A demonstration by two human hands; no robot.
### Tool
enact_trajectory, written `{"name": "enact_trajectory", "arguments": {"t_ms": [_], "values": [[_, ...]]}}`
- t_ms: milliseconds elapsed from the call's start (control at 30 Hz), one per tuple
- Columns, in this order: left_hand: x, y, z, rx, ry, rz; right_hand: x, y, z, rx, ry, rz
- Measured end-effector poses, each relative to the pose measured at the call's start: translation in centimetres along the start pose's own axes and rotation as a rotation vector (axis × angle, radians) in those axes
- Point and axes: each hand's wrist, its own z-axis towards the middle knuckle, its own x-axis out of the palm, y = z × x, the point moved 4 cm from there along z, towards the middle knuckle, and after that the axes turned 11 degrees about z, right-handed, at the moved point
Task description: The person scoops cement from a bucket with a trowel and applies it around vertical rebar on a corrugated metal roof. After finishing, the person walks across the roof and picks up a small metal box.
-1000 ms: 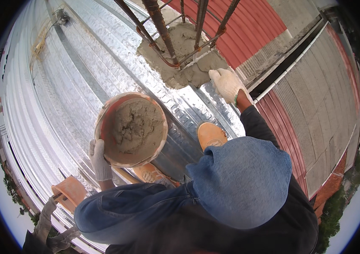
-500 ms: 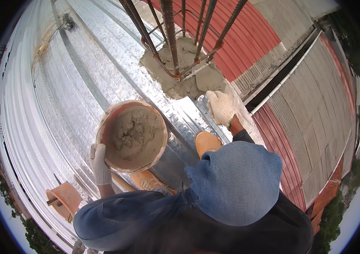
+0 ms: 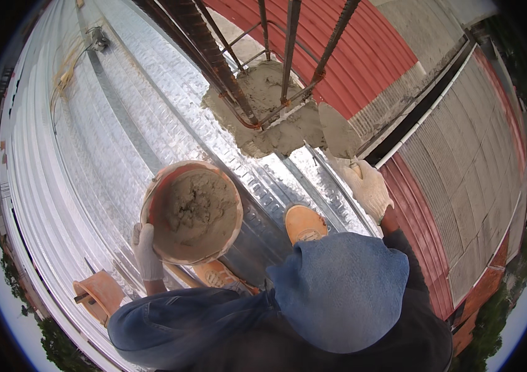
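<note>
My gloved left hand (image 3: 148,253) is closed on the near left rim of a round bucket (image 3: 165,177). Grey wet mortar (image 3: 196,208) fills much of that bucket. In my gloved right hand (image 3: 369,191) is the handle of a trowel, mostly hidden by the fingers. The mortar-coated trowel blade (image 3: 339,131) points away from me, at the right edge of a mound of wet mortar (image 3: 297,130). Upright steel reinforcing bars (image 3: 290,53), tied with rusty hoops, rise out of this mound.
Ribbed shiny metal sheeting (image 3: 102,186) lies underfoot and to the left. An orange bucket (image 3: 102,290) rests tipped on its side at lower left. A cable (image 3: 65,77) lies at far left. Right of me are red corrugated roofing (image 3: 415,220) and a dark gap beside a white pipe (image 3: 428,115).
My right hand has moved right and nearer to me with the trowel, whose blade has swung out to the mound's right edge. My left hand keeps its hold on the bucket.
</note>
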Motion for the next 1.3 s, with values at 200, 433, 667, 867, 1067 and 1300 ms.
{"name": "enact_trajectory", "arguments": {"t_ms": [200,433,667,867,1067,1300], "values": [[1.3,-0.9,-0.4,-0.034,0.022,-0.053,-6.9,-0.1,8.2,-0.172,0.015,-0.271],[1.9,-2.1,-0.6,-0.007,0.008,-0.004,-8.6,7.8,19.2,-0.355,0.093,-0.641],[0.2,-0.6,-0.1,-0.029,0.007,0.056,-11.8,8.3,23.0,-0.311,0.046,-0.783],[0.8,-0.8,-0.4,-0.041,0.022,-0.025,-10.2,6.8,24.1,-0.386,0.149,-0.869],[1.4,-1.3,-0.1,-0.043,0.027,0.003,-4.3,10.7,27.3,-0.575,0.231,-0.878],[-0.5,-0.2,-0.3,-0.058,0.052,0.04,-2.2,12.5,28.5,-0.508,0.349,-0.91]]}}
